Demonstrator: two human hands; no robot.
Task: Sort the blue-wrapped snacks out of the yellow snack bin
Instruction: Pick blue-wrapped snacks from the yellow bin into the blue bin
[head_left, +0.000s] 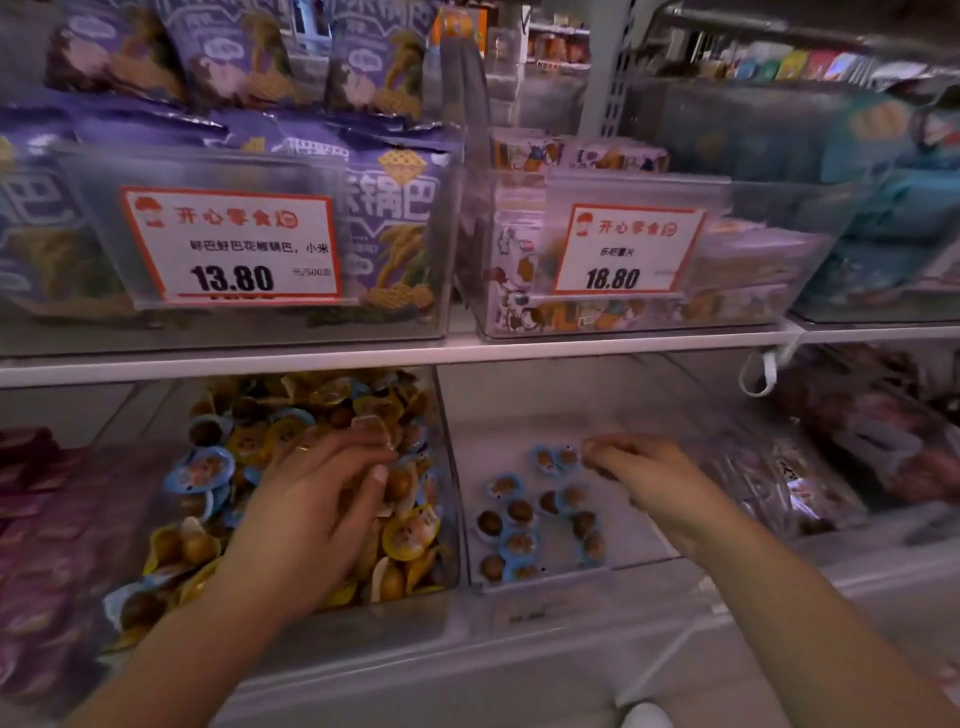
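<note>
Both hands busy: my left hand (317, 499) should pinch only blue-wrapped snacks (200, 467), my right hand (644, 475), fingers curled, grip unclear, releasing low into the clear bin (566, 574).

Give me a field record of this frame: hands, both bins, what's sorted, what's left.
left hand: fingers curled into the mixed pile, gripping snacks
right hand: over the clear bin, fingertips pinched; whether it holds a snack cannot be told
yellow snack bin: lower shelf, heaped with yellow-wrapped snacks
blue left in it: yes, blue-wrapped snacks along the left side
clear bin: to its right, sorted blue snacks scattered on the floor
status: sorting unfinished
</note>
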